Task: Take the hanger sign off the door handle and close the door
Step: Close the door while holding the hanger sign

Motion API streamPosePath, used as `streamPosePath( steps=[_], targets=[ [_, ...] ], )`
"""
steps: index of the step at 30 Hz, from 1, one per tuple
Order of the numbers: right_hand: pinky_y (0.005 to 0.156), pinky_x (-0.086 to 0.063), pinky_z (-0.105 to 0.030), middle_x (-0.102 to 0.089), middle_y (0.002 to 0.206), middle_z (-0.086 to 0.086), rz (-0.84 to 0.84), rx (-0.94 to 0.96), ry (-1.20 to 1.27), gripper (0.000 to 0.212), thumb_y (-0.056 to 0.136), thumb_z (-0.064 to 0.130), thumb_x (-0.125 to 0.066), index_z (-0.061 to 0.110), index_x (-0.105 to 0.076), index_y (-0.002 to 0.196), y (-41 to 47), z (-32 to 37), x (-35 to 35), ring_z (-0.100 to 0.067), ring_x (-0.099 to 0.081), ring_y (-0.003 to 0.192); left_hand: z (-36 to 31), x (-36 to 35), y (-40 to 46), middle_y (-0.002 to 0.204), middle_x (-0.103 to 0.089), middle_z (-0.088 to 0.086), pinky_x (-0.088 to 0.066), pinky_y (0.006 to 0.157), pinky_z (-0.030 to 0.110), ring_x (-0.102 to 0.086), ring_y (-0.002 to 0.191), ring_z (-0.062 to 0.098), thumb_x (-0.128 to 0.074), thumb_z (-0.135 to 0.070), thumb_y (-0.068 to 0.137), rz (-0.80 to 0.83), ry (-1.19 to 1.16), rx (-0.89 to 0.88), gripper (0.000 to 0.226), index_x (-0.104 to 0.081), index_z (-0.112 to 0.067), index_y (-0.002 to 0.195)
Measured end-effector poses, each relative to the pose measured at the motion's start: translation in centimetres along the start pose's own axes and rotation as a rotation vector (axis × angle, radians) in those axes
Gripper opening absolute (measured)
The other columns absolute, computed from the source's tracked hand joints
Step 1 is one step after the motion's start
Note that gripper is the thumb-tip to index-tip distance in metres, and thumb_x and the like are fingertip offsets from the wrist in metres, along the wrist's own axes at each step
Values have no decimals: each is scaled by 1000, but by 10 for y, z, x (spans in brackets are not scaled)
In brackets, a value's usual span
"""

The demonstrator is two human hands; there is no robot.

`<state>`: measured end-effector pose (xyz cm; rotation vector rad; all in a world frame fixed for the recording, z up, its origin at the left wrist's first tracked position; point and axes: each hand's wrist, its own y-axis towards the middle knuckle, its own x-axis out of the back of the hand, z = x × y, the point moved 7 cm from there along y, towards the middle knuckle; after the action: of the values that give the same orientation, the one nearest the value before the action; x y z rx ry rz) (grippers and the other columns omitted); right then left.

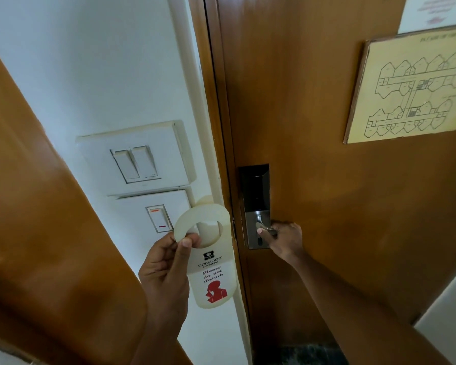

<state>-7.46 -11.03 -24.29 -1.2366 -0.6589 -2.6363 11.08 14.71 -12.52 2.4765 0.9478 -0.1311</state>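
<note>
A cream "Please do not disturb" hanger sign (211, 270) with a red figure hangs free of the handle, pinched at its ring by my left hand (166, 270) in front of the white wall. My right hand (282, 239) grips the metal lever handle (263, 227) on the dark lock plate (256, 196) of the brown wooden door (313, 127). The door's edge lies against the frame (221, 127), with only a thin dark line between them.
White switch plates (137, 159) are mounted on the wall left of the frame. A floor-plan card (408, 88) and a paper notice (435, 11) hang on the door. A brown wooden panel (37, 206) fills the left side.
</note>
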Motion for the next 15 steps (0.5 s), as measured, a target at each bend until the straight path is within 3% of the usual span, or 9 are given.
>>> streamPosePath(
  steps=[3,10,15],
  targets=[
    [98,-40,-39,-50,52,14,62,2,-66,53,93,66,-48,28,-49,56,1,-2,-2,-10,-57,65,-2,-3,-1,103,-75,0,-60,70,24,-71,99,19,-66,-30,85,-3,-12,9,39,-65,0,110],
    [96,-36,-41,-46,61,17,122,49,-304,51,88,75,-41,32,-53,63,9,9,14,-12,-50,77,-5,-3,1,101,-76,-4,-59,69,22,-71,98,16,-65,-23,85,-15,15,10,27,-68,-7,106],
    [109,-34,-44,-65,78,7,156,18,-362,53,89,73,-45,26,-67,80,8,18,20,-14,-60,88,-8,-3,2,101,-76,-6,-59,68,21,-71,97,15,-64,-20,88,5,14,-7,25,-67,-3,105]
  ],
)
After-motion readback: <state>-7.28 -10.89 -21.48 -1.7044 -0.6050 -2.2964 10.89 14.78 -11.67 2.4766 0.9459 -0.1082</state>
